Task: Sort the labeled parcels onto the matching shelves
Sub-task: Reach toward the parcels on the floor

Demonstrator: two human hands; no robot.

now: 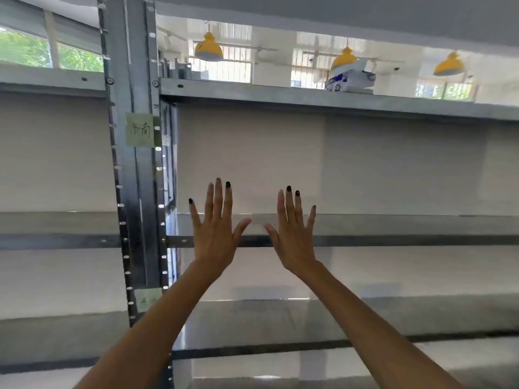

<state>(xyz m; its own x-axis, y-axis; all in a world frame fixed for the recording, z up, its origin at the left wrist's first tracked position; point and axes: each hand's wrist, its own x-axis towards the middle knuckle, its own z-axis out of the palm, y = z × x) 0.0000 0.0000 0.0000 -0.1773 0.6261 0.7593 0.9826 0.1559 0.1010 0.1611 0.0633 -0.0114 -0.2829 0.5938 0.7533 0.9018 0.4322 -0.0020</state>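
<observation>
- both hands are raised in front of a metal shelf rack, backs toward the camera, fingers pointing up.
- the left hand (214,234) has all its fingers spread wide, thumb angled out to the right; it holds nothing.
- the right hand (292,240) is likewise splayed, thumb angled out to the left toward the other thumb; it holds nothing either. the two thumbs are near each other but apart.
- both hands sit in front of the middle shelf (393,240), their palms overlapping its front rail in the view; whether they touch it cannot be told.
- a blue and white parcel (351,78) lies on the top shelf (280,98), well above and to the right of the right hand's fingertips, far from either hand.
- the upright post (134,178) stands just left of the left hand and carries a pale green label (140,130) with handwritten characters; a second green label (147,300) sits lower on the post, partly hidden by the left forearm.
- yellow hanging lamps (209,47) show beyond the top shelf.
</observation>
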